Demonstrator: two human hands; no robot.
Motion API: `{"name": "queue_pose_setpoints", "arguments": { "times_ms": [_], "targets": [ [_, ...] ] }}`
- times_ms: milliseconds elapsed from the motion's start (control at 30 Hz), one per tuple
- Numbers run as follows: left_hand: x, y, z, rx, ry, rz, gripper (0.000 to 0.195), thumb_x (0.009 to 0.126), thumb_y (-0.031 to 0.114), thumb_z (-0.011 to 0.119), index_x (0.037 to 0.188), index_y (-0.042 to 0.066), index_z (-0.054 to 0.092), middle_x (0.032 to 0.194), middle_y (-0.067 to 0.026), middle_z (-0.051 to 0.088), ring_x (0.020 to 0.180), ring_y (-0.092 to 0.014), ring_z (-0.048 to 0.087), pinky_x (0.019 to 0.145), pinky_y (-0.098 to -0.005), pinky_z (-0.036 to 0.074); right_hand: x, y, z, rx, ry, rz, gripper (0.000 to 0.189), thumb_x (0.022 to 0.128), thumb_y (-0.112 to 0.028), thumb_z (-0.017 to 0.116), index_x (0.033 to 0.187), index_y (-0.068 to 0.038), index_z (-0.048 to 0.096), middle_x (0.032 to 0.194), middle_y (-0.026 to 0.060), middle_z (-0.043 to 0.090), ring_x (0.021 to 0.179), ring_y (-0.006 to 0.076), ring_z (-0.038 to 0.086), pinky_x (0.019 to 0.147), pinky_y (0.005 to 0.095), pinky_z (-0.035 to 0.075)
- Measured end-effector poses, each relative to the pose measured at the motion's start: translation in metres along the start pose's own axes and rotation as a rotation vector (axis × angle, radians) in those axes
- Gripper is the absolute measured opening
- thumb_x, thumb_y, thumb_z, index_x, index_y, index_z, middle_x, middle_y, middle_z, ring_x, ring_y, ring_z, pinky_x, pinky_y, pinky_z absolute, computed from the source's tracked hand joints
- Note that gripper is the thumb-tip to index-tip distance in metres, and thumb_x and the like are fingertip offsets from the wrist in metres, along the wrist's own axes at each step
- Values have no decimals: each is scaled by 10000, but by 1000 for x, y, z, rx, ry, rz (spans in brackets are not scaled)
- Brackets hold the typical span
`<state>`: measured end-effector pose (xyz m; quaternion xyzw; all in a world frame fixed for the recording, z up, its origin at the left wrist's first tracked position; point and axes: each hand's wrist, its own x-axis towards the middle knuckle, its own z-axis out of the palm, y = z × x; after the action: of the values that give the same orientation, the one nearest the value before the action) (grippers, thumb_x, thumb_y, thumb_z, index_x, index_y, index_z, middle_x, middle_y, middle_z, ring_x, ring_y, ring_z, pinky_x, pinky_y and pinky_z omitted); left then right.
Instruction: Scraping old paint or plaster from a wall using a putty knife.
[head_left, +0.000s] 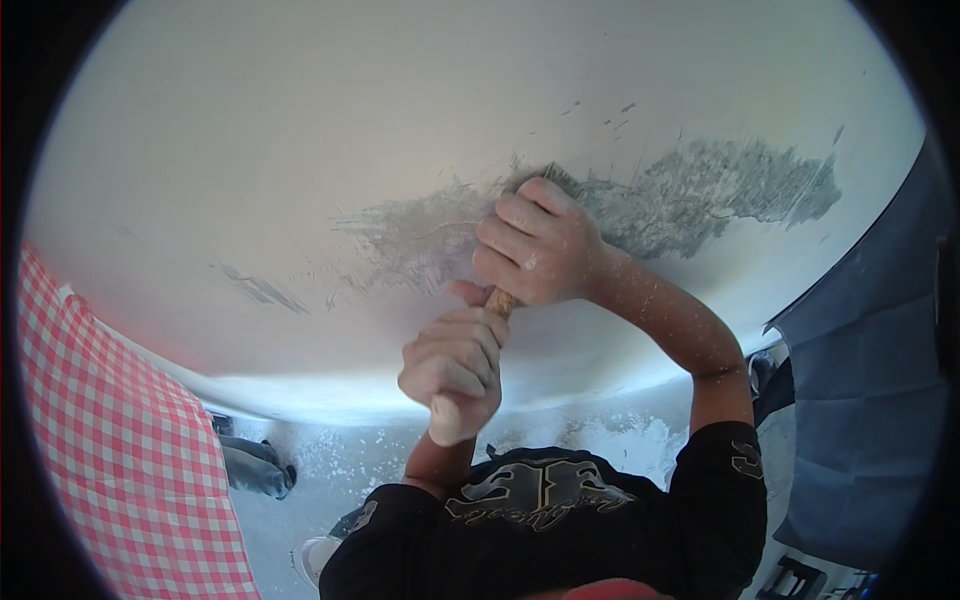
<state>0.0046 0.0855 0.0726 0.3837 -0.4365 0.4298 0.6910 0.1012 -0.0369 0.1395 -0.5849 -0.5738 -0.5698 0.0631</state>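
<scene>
A wooden tool handle (500, 301) runs between my two hands, slanting up towards the scraped patch. My right hand (536, 240) is closed around its upper part, against the pale surface (300, 112). My left hand (454, 367) grips the lower end, just below. Past my right knuckles a corner of a flat dark blade (556, 174) shows, perhaps a scraper's; the rest is hidden. It lies at a rough grey patch (712, 187) where the white coating is scraped away. Both hands are dusted white. A smaller scratched mark (262, 289) lies to the left.
A red-and-white checked cloth (135, 450) hangs at left. Dark blue sheeting (862, 420) hangs at right. Below, the grey floor (330, 457) is spotted with white dust. Dark footwear (259, 469) and a pale shoe (316, 559) show near the lower left.
</scene>
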Motion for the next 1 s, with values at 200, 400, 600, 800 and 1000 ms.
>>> {"name": "queue_pose_setpoints", "arguments": {
  "times_ms": [200, 400, 600, 800, 1000],
  "targets": [
    [-3, 12, -3, 36, -40, 1, 413, 895, 168, 615, 564, 41, 405, 440, -45, 418, 379, -181, 400, 480, -325, 397, 5, -5, 7, 51, -63, -68, 251, 585, -180, 676, 565, -132, 431, 585, -6, 419, 598, 180, 464, 614, 311, 414],
    [-3, 15, 2, 69, -58, 42, 443, 897, 236, 628, 560, 47, 411, 437, -53, 422, 371, -184, 402, 490, -327, 405, 5, -8, 6, 80, -81, -78, 278, 678, -185, 694, 564, -141, 444, 572, -20, 418, 594, 167, 467, 622, 313, 415],
    [-8, 11, -7, 22, -15, 50, 389, 883, 193, 575, 554, 46, 429, 418, -67, 424, 360, -184, 402, 501, -338, 409, 4, -6, 11, 76, -52, -89, 336, 771, -255, 710, 571, -148, 462, 585, -24, 441, 611, 165, 486, 623, 311, 404],
    [-3, 22, 3, 37, 1, 36, 364, 866, 184, 490, 526, 111, 383, 415, -26, 407, 353, -133, 336, 472, -297, 332, 10, -16, -1, 81, -64, -69, 284, 727, -251, 696, 574, -140, 484, 588, -27, 462, 610, 170, 490, 628, 313, 406],
    [11, 27, 14, 24, 24, -10, 370, 880, 189, 426, 523, 104, 382, 395, -41, 399, 345, -150, 343, 471, -317, 348, 13, -9, -3, 91, -65, -70, 235, 675, -235, 685, 584, -131, 495, 595, -26, 479, 621, 168, 505, 637, 311, 413]
  ]
}}
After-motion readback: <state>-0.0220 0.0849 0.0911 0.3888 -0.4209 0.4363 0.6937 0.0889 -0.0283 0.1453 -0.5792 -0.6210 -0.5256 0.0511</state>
